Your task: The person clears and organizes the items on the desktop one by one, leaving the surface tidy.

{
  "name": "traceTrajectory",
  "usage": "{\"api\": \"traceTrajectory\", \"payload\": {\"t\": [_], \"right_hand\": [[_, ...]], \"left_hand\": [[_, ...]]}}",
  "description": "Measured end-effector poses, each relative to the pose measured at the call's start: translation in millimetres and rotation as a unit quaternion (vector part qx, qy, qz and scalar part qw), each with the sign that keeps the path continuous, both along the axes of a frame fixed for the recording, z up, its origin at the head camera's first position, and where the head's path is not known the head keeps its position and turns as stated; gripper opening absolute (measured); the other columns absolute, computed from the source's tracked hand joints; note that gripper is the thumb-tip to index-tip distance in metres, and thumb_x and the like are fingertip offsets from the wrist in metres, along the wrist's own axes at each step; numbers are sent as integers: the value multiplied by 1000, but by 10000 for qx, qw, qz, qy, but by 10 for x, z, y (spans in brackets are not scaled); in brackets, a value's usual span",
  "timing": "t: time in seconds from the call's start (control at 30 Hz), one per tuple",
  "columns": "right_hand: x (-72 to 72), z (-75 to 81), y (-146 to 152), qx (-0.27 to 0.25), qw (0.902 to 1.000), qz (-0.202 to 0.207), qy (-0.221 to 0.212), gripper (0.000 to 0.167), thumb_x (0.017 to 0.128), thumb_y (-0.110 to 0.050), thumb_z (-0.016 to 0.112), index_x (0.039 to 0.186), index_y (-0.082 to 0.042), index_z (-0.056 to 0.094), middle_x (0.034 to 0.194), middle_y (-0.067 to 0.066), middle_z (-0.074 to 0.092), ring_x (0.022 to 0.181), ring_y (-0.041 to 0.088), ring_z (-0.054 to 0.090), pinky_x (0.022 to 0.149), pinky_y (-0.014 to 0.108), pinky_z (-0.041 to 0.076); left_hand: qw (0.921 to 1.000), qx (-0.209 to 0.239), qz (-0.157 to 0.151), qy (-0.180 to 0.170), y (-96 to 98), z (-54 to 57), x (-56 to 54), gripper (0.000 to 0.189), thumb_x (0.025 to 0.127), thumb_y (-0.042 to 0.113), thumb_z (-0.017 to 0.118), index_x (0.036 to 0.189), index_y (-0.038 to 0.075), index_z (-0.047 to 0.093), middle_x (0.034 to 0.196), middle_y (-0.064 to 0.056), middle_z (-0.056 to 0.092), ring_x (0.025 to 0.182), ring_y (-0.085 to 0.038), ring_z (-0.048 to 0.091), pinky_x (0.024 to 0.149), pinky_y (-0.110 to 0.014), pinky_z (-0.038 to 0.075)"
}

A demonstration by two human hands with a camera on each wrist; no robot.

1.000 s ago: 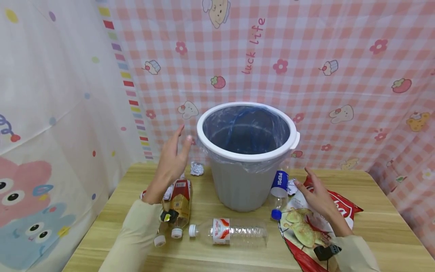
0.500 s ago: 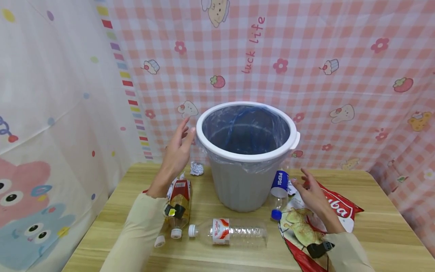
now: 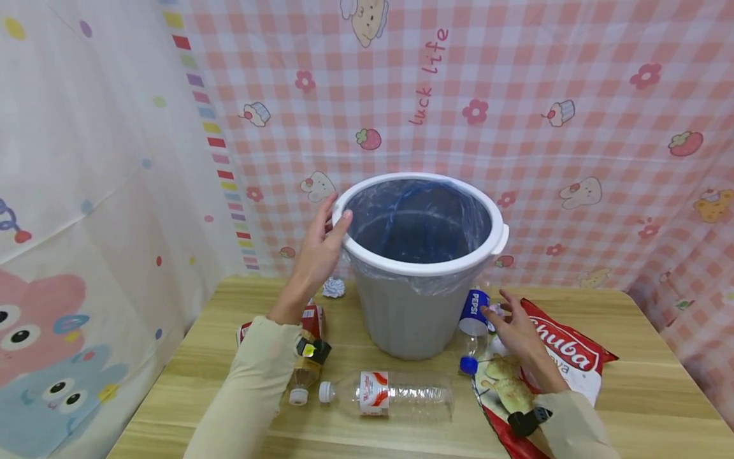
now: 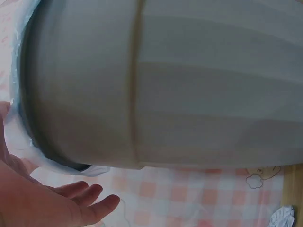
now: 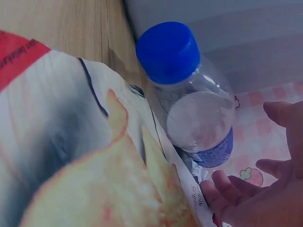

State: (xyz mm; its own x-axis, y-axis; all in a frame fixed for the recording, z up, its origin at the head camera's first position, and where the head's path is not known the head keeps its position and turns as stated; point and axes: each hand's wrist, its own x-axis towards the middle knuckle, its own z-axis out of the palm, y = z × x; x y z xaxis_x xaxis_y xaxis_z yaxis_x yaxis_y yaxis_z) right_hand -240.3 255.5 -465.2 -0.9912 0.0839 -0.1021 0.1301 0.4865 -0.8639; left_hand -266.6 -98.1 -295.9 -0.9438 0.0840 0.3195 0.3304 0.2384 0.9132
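Observation:
My left hand [image 3: 318, 250] is at the left side of the white rim of a grey bin [image 3: 395, 319], which is lined with a clear plastic bag. Its thumb is by the rim, and in the left wrist view the loosely extended fingers [image 4: 97, 208] lie apart from the bin's wall. Right of the bin, my right hand [image 3: 518, 328] hovers over a red-and-white snack bag [image 3: 573, 350], fingers spread beside a clear bottle with a blue Pepsi label [image 3: 474, 306]. The right wrist view shows the bottle's blue cap [image 5: 168, 52] close up; the hand holds nothing.
A clear bottle with a red-and-white label [image 3: 374, 393] lies in front of the bin. Another bottle [image 3: 304, 376] lies left, partly hidden by my left arm. A crumpled foil ball [image 3: 333, 287] sits behind it. A checked cloth [image 3: 573, 140] hangs behind the wooden table [image 3: 189, 382].
The left hand has moved right and up to the bin's rim. My right hand has shifted left, closer to the Pepsi bottle, uncovering more of the snack bag. The bin has hardly moved.

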Motion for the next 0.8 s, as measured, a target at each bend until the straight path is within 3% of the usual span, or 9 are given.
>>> {"api": "traceTrajectory", "payload": {"t": [0.17, 0.5, 0.8], "right_hand": [[-23, -56, -41, 8, 10000, 32, 38, 84, 99, -43, 56, 158, -4, 11, 152, 34, 28, 134, 49, 39, 106, 56, 38], [-26, -106, -116, 112, 9997, 200, 11, 84, 98, -43, 57, 157, -3, 12, 147, 34, 36, 129, 47, 45, 102, 57, 41], [-78, -130, -153, 117, 9994, 315, 76, 85, 99, -44, 57, 158, -7, 9, 145, 33, 39, 126, 44, 49, 99, 55, 45]], "left_hand": [[9996, 221, -137, -51, 59, -54, -33, 61, 101, 39, 52, 156, 23, 30, 158, -9, 34, 139, -22, 41, 113, -40, 36], [9994, 335, 42, -50, 128, -100, -59, 53, 100, 36, 54, 150, 22, 42, 158, -4, 35, 142, -19, 36, 116, -37, 28], [9976, 696, 0, 6, 153, -166, -115, 46, 99, 23, 54, 143, 12, 49, 155, -8, 38, 134, -25, 44, 112, -40, 35]]}}
